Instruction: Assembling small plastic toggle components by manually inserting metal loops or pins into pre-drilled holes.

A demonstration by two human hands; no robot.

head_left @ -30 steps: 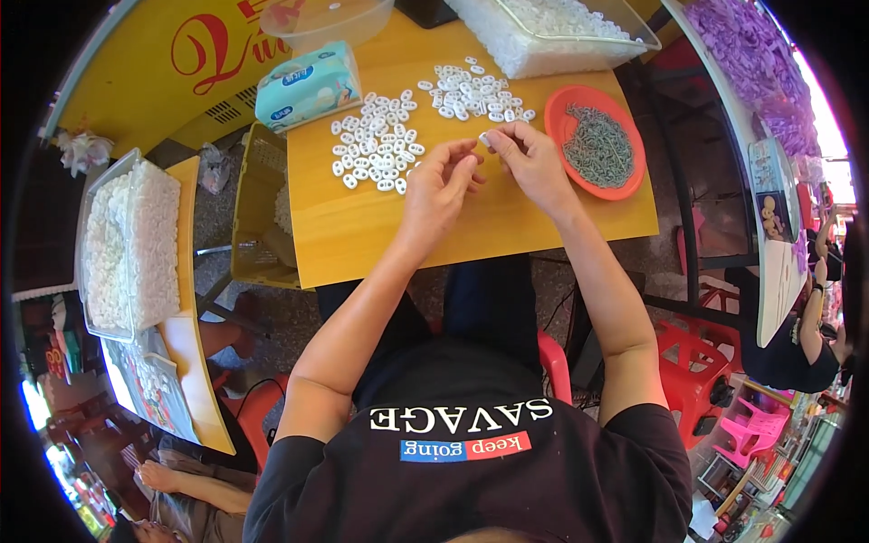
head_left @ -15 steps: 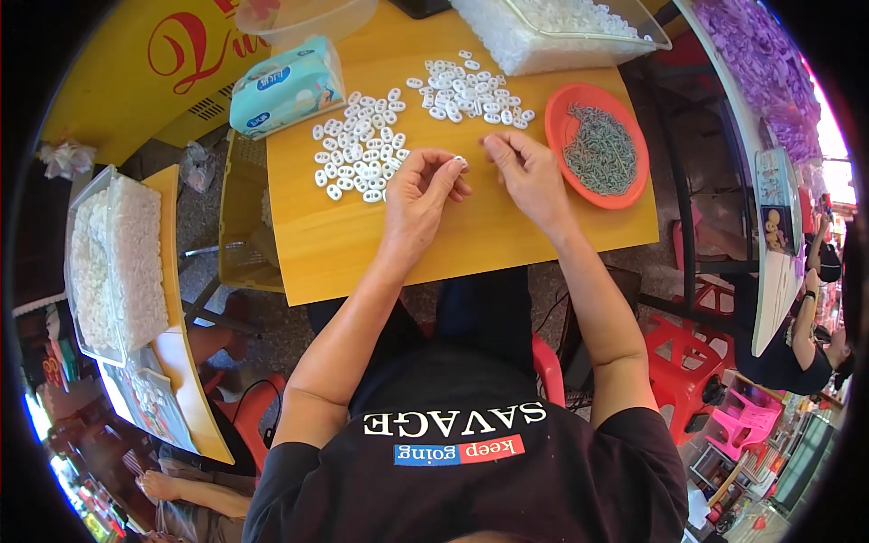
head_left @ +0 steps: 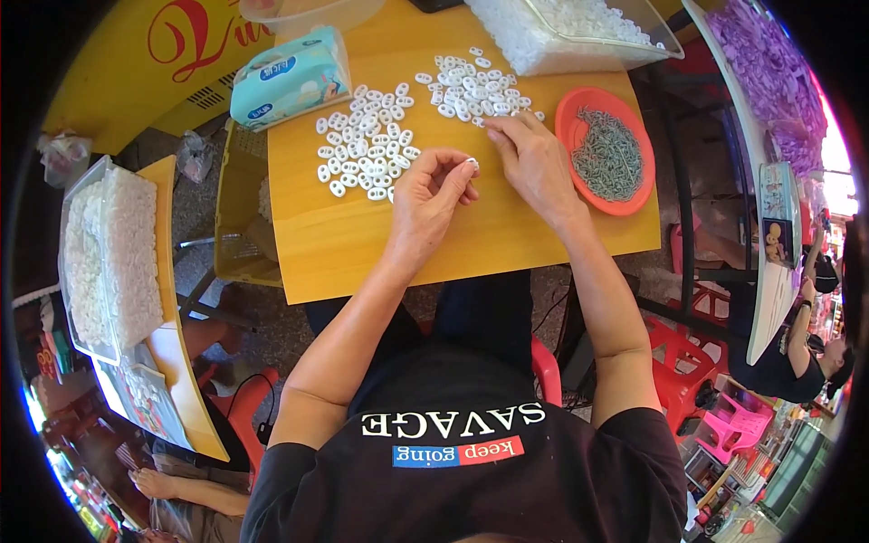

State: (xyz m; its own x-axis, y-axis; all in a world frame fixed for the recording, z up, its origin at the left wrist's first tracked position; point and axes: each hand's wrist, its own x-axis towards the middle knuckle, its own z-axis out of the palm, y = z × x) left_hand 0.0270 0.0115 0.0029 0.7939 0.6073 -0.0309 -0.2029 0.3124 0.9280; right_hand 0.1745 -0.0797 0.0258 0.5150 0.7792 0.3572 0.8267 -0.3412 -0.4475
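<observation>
My left hand (head_left: 432, 190) is closed over the yellow table, pinching a small white oval plastic piece (head_left: 472, 164) between thumb and fingertips. To its right, my right hand (head_left: 534, 158) reaches to the lower edge of a pile of white two-holed oval pieces (head_left: 469, 89). Its thumb and fingers are drawn together there; whether anything is between them I cannot make out. A second pile of the same pieces (head_left: 367, 140) lies left of my left hand. Beside my right hand stands an orange-red bowl (head_left: 648, 172) of small grey metal screws or hooks (head_left: 608, 154).
A clear bin (head_left: 634, 61) of white pieces stands at the table's far right, a blue tissue pack (head_left: 290, 77) at the far left. Another white-filled bin (head_left: 113, 262) sits on a side table. Red stools (head_left: 674, 362) and purple parts (head_left: 769, 81) are at the right.
My right hand has moved slightly away from me, its fingertips now at the near edge of the right pile. My left hand still holds the white piece. The whole view has shifted a little.
</observation>
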